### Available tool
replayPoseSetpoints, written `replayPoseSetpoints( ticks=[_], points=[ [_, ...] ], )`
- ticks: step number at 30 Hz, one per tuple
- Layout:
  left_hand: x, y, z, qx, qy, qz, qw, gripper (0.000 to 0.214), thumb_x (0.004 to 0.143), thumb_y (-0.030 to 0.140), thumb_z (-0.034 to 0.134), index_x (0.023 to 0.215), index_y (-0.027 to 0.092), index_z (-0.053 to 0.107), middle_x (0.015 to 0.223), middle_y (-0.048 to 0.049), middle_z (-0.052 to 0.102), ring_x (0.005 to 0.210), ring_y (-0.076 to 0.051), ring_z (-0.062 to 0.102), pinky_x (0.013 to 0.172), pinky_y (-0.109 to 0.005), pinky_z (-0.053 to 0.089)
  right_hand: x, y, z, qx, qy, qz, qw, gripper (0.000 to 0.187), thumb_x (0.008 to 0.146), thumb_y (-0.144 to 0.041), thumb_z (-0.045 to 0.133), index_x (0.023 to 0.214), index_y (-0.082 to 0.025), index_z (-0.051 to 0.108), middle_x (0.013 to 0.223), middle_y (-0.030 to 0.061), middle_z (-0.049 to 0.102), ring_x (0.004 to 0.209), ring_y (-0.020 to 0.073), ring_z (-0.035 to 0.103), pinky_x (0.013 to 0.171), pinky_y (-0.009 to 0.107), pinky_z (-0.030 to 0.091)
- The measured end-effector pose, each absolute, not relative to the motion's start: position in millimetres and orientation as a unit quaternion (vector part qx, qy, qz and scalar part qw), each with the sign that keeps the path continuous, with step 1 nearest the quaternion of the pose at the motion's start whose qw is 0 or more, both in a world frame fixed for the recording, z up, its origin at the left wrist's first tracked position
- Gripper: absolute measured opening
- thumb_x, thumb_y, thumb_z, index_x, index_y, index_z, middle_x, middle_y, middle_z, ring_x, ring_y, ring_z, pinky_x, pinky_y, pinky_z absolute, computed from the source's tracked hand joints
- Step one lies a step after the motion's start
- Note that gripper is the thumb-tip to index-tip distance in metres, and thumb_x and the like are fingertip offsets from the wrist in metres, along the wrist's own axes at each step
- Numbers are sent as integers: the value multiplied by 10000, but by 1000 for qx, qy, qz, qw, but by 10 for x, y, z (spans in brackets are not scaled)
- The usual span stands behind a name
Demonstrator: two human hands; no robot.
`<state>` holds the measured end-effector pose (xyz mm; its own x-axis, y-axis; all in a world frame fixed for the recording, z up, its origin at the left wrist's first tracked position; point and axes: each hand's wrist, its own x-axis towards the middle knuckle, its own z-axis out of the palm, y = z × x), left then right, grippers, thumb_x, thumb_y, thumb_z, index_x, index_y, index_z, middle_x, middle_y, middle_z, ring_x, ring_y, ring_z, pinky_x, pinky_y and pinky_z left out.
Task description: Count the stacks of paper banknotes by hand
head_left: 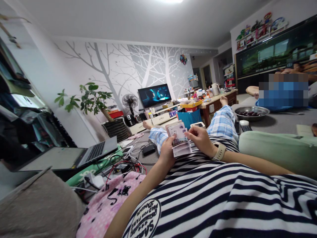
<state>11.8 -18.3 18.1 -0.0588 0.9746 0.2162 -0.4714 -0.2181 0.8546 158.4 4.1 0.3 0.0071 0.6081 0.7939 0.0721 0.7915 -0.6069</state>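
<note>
I lie back in a striped shirt and plaid trousers, legs stretched out. My left hand [167,151] grips a stack of banknotes [178,138] from below, over my lap. My right hand [200,138], with a beige watch band on the wrist, pinches the notes from the right side, thumb on the top one. Both hands are closed on the stack.
An open laptop [81,155] lies at my left, with tangled cables [123,165] and a pink cushion [109,201] beside it. A metal bowl of dark fruit [252,113] and remotes [244,125] sit to the right. Another person lies at the far right. A television [154,95] and fan [130,102] stand ahead.
</note>
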Motion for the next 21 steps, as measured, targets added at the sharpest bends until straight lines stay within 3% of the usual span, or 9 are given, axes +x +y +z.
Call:
replayPoseSetpoints(
  ticks=[7, 16, 21],
  points=[
    [144, -270, 230, 425, 337, 662, 517, 258, 666, 155, 690, 921, 119, 693, 804, -69, 747, 769, -230, 703, 793, -354, 545, 1569, 131, -2, -261, -659, 249, 660, 334, 846, -442, 586, 641, -187, 520, 584, -26, 490, 563, 122, 425, 535, 257, 332],
    [112, -158, 176, 413, 306, 667, 539, 271, 747, 281, 676, 967, 123, 686, 873, -84, 749, 932, -246, 693, 865, -362, 531, 1577, 80, 20, -242, -666, 240, 663, 290, 860, -402, 578, 667, -188, 545, 600, -23, 509, 569, 126, 449, 544, 261, 341],
    [74, -70, 133, 422, 317, 664, 530, 244, 720, 314, 672, 881, 131, 684, 839, -64, 741, 920, -244, 684, 836, -345, 531, 1584, -15, 40, -202, -690, 230, 656, 269, 882, -393, 572, 713, -186, 543, 633, -23, 502, 586, 119, 433, 550, 254, 340]
  ],
)
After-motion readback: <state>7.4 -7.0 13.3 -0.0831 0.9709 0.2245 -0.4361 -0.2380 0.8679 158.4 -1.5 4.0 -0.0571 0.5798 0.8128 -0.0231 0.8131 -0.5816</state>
